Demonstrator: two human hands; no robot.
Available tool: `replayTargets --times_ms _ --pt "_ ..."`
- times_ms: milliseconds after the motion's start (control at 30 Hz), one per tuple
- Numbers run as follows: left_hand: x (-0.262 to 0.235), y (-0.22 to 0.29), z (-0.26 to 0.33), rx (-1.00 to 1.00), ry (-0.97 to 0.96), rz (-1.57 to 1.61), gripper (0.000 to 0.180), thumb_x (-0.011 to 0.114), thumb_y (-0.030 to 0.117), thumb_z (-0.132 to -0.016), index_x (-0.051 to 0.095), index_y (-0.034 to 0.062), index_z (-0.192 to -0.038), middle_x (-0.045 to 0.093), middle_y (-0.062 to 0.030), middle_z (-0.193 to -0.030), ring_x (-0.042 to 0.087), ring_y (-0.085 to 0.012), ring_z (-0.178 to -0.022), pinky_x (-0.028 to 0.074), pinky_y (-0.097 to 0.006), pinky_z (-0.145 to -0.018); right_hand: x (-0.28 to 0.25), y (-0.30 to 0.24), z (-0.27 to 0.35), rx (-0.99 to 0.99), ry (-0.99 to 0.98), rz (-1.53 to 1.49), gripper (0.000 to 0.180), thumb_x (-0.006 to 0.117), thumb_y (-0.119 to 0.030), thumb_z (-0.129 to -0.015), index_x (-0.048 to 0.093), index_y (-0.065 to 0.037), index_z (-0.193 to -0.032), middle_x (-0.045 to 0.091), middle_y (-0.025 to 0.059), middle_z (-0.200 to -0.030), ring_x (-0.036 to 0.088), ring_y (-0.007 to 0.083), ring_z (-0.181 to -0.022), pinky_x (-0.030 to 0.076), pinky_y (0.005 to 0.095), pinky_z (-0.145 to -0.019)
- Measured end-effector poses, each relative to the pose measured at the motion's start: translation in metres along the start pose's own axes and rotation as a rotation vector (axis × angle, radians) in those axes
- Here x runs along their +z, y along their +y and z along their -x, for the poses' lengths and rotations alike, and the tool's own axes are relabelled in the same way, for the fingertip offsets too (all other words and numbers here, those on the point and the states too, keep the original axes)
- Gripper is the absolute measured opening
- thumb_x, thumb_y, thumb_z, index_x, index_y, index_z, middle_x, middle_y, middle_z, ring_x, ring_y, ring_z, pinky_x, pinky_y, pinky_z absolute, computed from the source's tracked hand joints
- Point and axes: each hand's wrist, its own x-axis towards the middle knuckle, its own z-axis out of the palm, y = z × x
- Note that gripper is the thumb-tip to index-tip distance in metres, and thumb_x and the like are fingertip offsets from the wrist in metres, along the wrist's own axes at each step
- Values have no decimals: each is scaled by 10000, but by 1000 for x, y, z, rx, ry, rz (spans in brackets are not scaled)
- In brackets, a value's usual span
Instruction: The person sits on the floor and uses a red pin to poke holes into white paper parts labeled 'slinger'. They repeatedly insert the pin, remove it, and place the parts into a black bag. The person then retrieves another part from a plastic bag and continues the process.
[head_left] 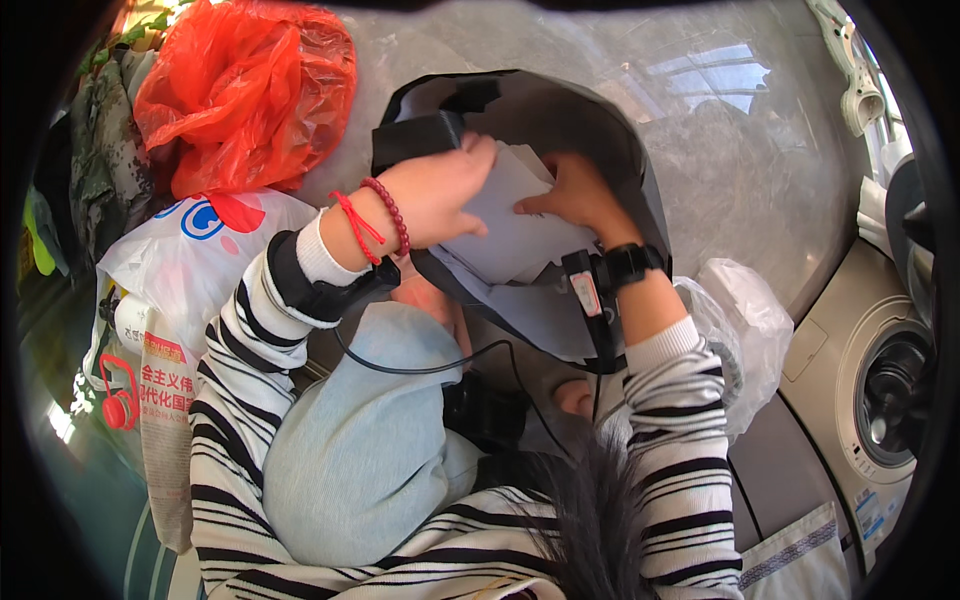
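Observation:
A dark bag [625, 130] with a pale grey lining gapes in front of me, holding white folded paper or thin card [520, 240]. My right hand [580, 195] reaches over its right side, thumb on the paper and fingers bent round its upper edge. At the left rim is my left hand [435, 195], palm down, with thumb and fingers apart beside the paper. A black box-shaped thing [415, 138] sits just beyond its knuckles; whether the hand touches it I cannot tell. Black straps with devices [590, 290] ring both wrists.
Red plastic bag [250, 95] and white printed bag [190, 255] lie left. A clear plastic bag [735, 320] stands right, near a front-loading washing machine [815, 345]. A black cable [430, 370] crosses above my bent knee [360, 440]. Shiny grey floor [740, 170] stretches beyond.

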Motion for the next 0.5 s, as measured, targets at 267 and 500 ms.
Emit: replayTargets --times_ms 267,500 --pt "-7 -22 4 -26 61 67 821 843 239 -590 396 -73 -1203 456 -258 -1217 500 -402 -1109 436 -380 -931 -7 -35 96 -155 473 -90 468 851 -187 -568 626 -4 -934 620 109 -920 624 225 -785 500 310 -689" --pt "-7 -21 -17 55 142 -86 397 774 166 -636 595 73 -978 630 -142 -930 606 -361 -926 499 -428 -789 6 -13 91 -294 663 -433 450 849 -92 -609 604 -17 -979 625 54 -882 602 150 -783 489 275 -724"
